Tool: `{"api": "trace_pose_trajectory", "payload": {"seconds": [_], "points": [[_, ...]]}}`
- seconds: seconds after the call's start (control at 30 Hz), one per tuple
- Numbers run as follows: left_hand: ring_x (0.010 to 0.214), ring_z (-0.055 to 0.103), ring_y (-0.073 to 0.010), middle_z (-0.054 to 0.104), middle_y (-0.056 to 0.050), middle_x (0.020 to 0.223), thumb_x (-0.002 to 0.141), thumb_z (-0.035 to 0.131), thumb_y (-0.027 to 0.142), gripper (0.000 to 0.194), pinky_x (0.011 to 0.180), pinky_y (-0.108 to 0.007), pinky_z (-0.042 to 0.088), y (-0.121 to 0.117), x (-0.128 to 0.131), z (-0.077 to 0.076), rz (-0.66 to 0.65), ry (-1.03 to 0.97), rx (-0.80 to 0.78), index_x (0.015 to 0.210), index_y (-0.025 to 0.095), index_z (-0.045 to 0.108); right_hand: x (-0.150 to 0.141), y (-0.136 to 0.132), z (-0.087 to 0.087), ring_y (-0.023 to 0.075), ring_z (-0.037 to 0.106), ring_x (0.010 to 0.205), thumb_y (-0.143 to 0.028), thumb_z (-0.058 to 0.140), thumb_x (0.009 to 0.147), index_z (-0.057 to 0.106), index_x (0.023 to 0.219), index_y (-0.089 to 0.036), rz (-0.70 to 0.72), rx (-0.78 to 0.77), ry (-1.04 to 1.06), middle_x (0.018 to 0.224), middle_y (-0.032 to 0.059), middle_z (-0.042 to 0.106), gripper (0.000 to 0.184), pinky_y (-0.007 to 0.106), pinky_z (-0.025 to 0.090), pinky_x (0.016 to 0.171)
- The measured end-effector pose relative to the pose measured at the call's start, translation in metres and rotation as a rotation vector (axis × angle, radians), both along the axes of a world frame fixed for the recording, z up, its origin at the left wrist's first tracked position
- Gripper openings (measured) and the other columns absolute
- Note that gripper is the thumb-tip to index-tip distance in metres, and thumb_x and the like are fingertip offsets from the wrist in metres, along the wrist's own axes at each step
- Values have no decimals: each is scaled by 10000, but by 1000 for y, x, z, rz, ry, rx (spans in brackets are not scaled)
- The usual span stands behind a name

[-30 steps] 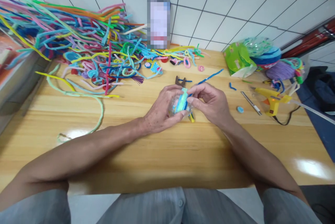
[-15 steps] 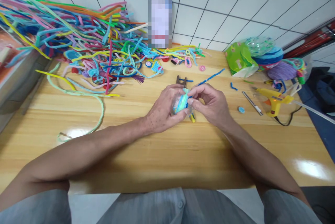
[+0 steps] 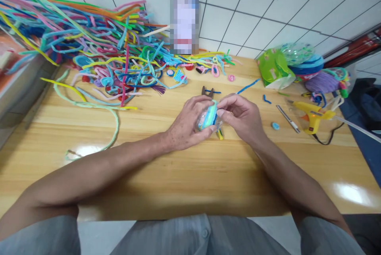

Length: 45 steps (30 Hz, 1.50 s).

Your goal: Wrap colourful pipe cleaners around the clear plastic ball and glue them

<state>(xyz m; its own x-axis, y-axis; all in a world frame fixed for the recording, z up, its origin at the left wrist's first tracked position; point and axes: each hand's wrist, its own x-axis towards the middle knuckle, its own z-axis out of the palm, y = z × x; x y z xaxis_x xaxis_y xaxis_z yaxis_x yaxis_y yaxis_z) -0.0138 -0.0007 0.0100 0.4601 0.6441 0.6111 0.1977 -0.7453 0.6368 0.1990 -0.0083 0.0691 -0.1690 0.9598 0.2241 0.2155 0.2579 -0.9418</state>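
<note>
While L hand (image 3: 188,123) grasps the banded clear piece (image 3: 211,116) over the wood table (image 3: 184,183), approx. centre, R hand (image 3: 242,116) pinches its blue edge, prob. a fitting/adjusting step; next move likely calls for firm L support + fine R control. Pliers (image 3: 203,91) just beyond, pipe cleaners (image 3: 98,50) heaped far L, glue gun (image 3: 314,116) R, tiled wall (image 3: 235,6) behind.

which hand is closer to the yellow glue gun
Right. The right hand is to the left of the yellow glue gun, apart from it; the left hand is farther left, holding the clear striped piece.
</note>
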Motion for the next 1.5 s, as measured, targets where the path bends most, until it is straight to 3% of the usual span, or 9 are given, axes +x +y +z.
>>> {"api": "trace_pose_trajectory", "payload": {"seconds": [0.3, 0.5, 0.7, 0.87, 1.0, 1.2, 1.33, 1.5], "points": [[1463, 585, -334, 581, -177, 1504, 1024, 706, 398, 567, 1183, -556, 560, 0, -2, 5, -43, -10, -40, 1518, 272, 458, 4, 0, 1, 155, 643, 733, -323, 873, 847, 782, 931, -242, 28, 7, -29, 833, -4, 737, 148, 312, 546, 696], [1517, 530, -376, 551, -194, 1575, 998, 741, 419, 762, 1249, -630, 498, 5, -4, -1, -62, 22, 6, 1641, 275, 357, 7, 4, -2, 158, 641, 741, -330, 885, 855, 793, 975, -255, 28, 16, -9, 824, -14, 726, 169, 309, 563, 699], [1527, 509, -382, 516, -208, 1567, 995, 742, 457, 686, 1233, -623, 510, 3, -4, 3, -75, 21, -31, 1569, 260, 422, 5, 1, -1, 162, 626, 759, -393, 908, 864, 798, 980, -248, 38, 48, -43, 852, 0, 720, 215, 321, 546, 719], [1422, 585, -334, 582, -168, 1458, 1031, 710, 403, 558, 1168, -553, 561, -2, -2, 8, -47, -12, -64, 1506, 269, 450, 6, 1, 1, 163, 656, 773, -350, 890, 874, 799, 981, -246, 50, 12, -44, 879, 5, 748, 174, 323, 553, 734], [1463, 573, -343, 557, -178, 1514, 1025, 725, 431, 612, 1180, -564, 553, -1, -1, 3, -43, -18, -25, 1539, 283, 425, 9, 5, 0, 165, 688, 762, -351, 896, 841, 789, 925, -238, 42, -66, 8, 861, 4, 777, 177, 318, 580, 724], [1486, 559, -360, 557, -186, 1545, 1013, 744, 471, 746, 1209, -611, 533, 4, -3, -3, -55, 12, 27, 1622, 287, 355, 11, 7, -1, 160, 673, 734, -342, 908, 824, 788, 923, -241, 46, -66, 17, 841, 0, 770, 185, 320, 573, 705], [1503, 546, -364, 536, -196, 1560, 1010, 744, 447, 702, 1214, -616, 528, 2, -4, -1, -62, 25, 39, 1596, 283, 395, 9, 6, 1, 142, 635, 685, -319, 892, 836, 787, 925, -240, 74, -46, 7, 802, -16, 743, 159, 310, 546, 676], [1540, 521, -383, 558, -183, 1540, 982, 785, 447, 635, 1218, -615, 522, -4, -4, 7, -53, -8, -81, 1498, 290, 451, 4, -1, 5, 162, 648, 727, -315, 876, 863, 797, 923, -245, 74, 38, -83, 807, -2, 744, 122, 328, 543, 702]]}}
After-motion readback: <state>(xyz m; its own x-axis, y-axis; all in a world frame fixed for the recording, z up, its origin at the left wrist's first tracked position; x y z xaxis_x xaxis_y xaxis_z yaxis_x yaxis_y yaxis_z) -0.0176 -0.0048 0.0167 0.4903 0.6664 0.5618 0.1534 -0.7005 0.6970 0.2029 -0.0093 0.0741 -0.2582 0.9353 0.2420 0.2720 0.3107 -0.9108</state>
